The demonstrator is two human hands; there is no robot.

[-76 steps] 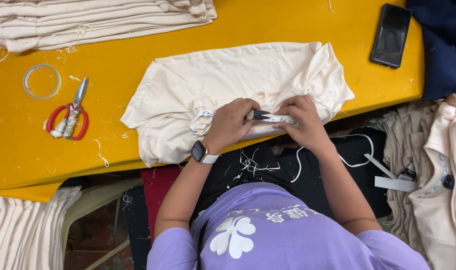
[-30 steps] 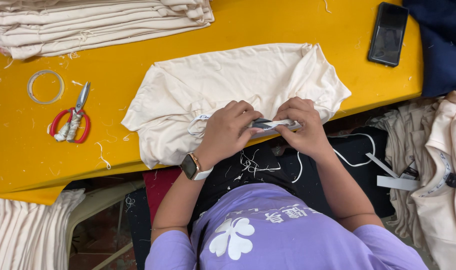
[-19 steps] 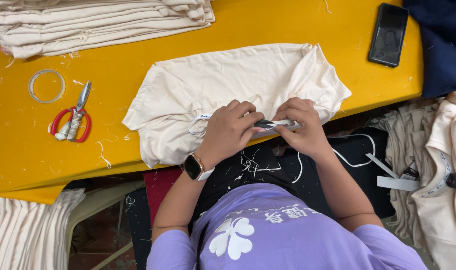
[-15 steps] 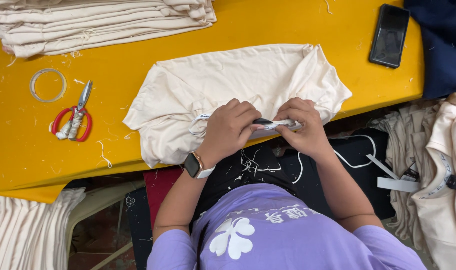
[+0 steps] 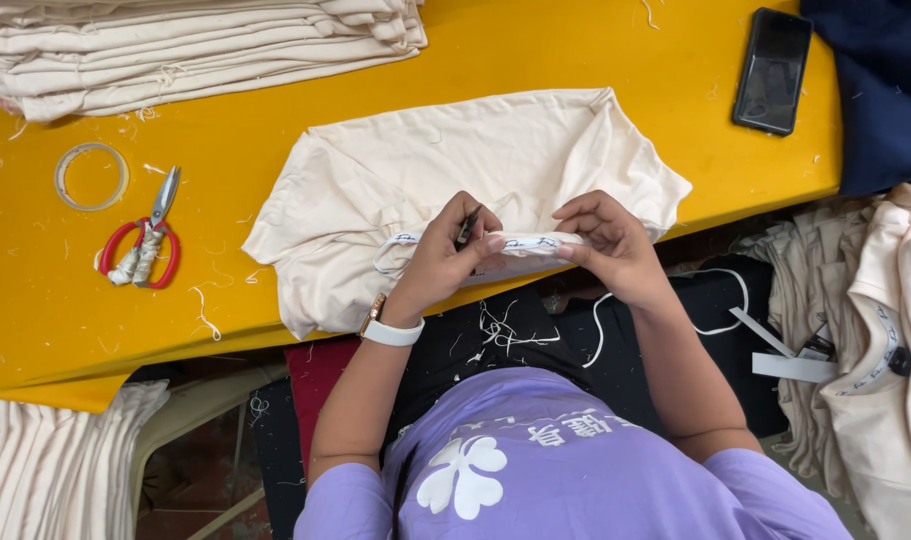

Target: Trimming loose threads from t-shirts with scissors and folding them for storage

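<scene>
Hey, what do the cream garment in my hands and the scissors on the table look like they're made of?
Cream garment: soft matte knit fabric, probably cotton; it creases and drapes limply. Scissors: shiny grey blades, likely steel; glossy red handles, probably plastic, wrapped in whitish cloth or tape.

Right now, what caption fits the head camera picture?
Left hand and right hand pinch a cream garment on a yellow table.

Brightness: the scene is evenly and brightly lit from above.
Shadows: only soft, short shadows are cast under the cream garment (image 5: 455, 190) and the hands.
Glare: a faint sheen is seen on the phone (image 5: 772, 70).
Sharpness: threads and folds are rendered crisply; little blur is seen.
</scene>
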